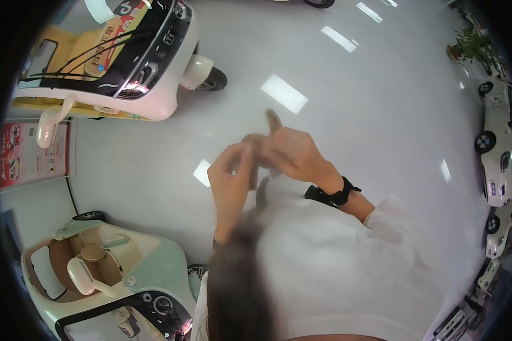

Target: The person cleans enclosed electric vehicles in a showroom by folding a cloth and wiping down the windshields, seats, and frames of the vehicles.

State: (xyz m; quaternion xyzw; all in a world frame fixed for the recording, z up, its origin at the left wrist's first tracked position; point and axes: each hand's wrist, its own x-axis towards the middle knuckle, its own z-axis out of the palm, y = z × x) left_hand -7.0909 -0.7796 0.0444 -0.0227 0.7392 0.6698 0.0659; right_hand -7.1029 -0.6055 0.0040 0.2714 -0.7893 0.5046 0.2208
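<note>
My left hand (231,175) and my right hand (294,152) meet in front of my chest, their fingertips touching. The fingers of my left hand are bent into a pinch. My right hand is closed too, with one finger or thumb sticking out past the rest. Whatever may lie between the fingertips is hidden and blurred. A dark band (335,196) circles my right wrist. Just below the hands a narrow dark strand (261,194) shows, its kind unclear. My white top (347,267) and dark hair (239,284) fill the lower middle.
A pink and white small vehicle (165,85) stands at upper left, a pale green one (159,256) at lower left. A red poster board (37,150) leans by the left wall. Several white vehicles (498,165) line the right, near potted plants (478,48). The grey floor (381,113) is glossy.
</note>
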